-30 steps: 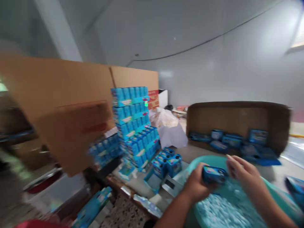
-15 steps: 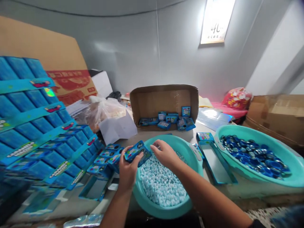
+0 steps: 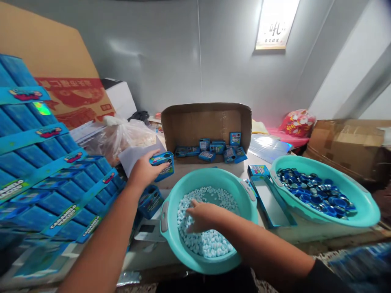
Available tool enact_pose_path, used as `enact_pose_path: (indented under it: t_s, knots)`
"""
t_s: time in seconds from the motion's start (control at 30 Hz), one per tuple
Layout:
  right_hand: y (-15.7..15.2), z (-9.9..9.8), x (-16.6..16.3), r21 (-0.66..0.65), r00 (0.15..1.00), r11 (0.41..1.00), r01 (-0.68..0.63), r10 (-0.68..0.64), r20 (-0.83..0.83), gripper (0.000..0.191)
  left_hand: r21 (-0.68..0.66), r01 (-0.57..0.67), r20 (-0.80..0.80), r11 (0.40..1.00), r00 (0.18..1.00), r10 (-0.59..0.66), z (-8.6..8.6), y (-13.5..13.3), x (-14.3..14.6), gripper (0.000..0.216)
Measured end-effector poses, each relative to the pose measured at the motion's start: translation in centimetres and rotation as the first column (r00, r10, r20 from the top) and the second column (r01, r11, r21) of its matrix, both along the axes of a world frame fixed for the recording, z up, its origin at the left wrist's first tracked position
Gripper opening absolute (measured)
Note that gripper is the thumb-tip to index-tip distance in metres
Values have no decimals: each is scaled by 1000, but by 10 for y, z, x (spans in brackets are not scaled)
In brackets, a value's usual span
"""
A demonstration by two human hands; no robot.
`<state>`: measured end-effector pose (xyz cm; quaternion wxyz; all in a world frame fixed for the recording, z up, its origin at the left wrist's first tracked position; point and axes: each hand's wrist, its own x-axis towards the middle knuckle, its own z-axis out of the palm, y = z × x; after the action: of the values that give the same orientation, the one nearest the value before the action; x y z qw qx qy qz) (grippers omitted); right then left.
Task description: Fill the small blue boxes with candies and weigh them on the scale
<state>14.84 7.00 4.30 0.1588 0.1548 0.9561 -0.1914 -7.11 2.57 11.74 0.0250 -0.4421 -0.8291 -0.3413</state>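
Observation:
My left hand (image 3: 145,169) grips a small blue candy box (image 3: 165,166) upright, left of and behind a turquoise basin (image 3: 210,266). Inside the basin lies a layer of small pale blue and white candies (image 3: 214,244). My right hand (image 3: 204,217) reaches down into them, its fingers apart and the tips partly hidden. Below my left hand, more blue boxes (image 3: 150,201) stand on the table, partly covered by my forearm.
Stacked blue display boxes (image 3: 61,195) fill the left side. An open cardboard box (image 3: 207,118) behind holds several small blue boxes. To the right are a blue tray (image 3: 271,203) and a second turquoise basin (image 3: 366,203) with round blue and silver pieces.
My left hand has carried the candy box away from above the basin, left and backward. My right hand has dropped from beside the box down into the candies. The view has shifted slightly.

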Motion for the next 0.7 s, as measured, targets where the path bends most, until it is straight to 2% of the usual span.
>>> enact_pose_path:
  t_s: [0.07,0.13,0.27,0.37,0.47,0.53,0.63,0.7]
  knots:
    - [-2,-3,-1,-3,999,1000,-24,24,41,67,-161,69,2,985,998,-70,0,20,-16,64]
    - [-2,-6,-2,3,1000,1000,-18,18,24,67,-283,106,5,953,994,-109,-8,38,-26,60]
    - [-1,-8,-2,-1,999,1000,-7,7,-37,61,-517,144,10,844,987,-162,-30,61,-37,32]
    - [-1,-6,-3,-13,999,1000,19,-19,-31,57,-609,211,48,764,972,-231,-45,69,-42,29]
    - [-1,-4,-5,-24,999,999,31,-32,-22,54,-632,292,99,718,949,-299,-54,70,-45,27]
    - [0,-5,-5,-25,999,999,28,-29,-35,53,-613,335,132,716,936,-325,-57,67,-46,25]
    - [3,-9,-5,-18,998,1000,20,-21,-62,52,-539,392,208,745,919,-334,-53,61,-40,20]
    - [5,-12,-5,-18,997,1000,23,-25,-69,51,-441,432,277,786,899,-339,-41,59,-30,19]
